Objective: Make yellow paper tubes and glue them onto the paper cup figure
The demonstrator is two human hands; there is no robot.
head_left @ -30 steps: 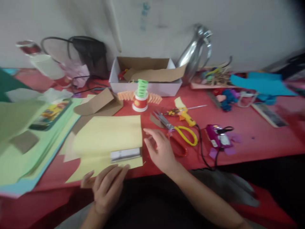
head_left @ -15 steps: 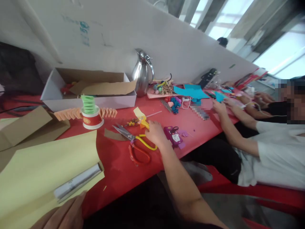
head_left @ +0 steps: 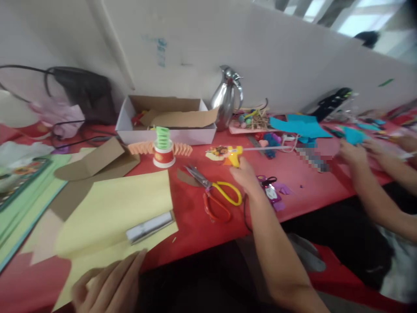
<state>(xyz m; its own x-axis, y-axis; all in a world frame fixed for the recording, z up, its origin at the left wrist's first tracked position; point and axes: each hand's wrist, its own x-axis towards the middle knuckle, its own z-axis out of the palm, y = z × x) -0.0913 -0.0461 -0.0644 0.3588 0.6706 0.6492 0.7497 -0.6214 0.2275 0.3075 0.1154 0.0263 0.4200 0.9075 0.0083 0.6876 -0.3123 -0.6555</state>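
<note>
The yellow glue gun [head_left: 235, 156] sits over the middle of the table, beyond the scissors [head_left: 207, 184], and I have the right hand [head_left: 245, 174] on it, fingers curled round the grip. I judge it light, hard-shelled and easy to hold by that handle, the nozzle probably hot enough to keep skin away from. The thin pale rod [head_left: 265, 149] jutting from its back looks bendable and long enough to catch on the colored pom-poms [head_left: 269, 144] behind. A black cord [head_left: 245, 213] hangs beside the forearm and could drag. Bare red tabletop [head_left: 192, 234] runs from the scissors to the near edge, giving some sideways room; the white box [head_left: 169, 137] bounds the far side. The left hand [head_left: 109, 284] lies over the yellow paper [head_left: 127, 198] near that edge, fingers close together, though I can't tell whether they pinch it.
</note>
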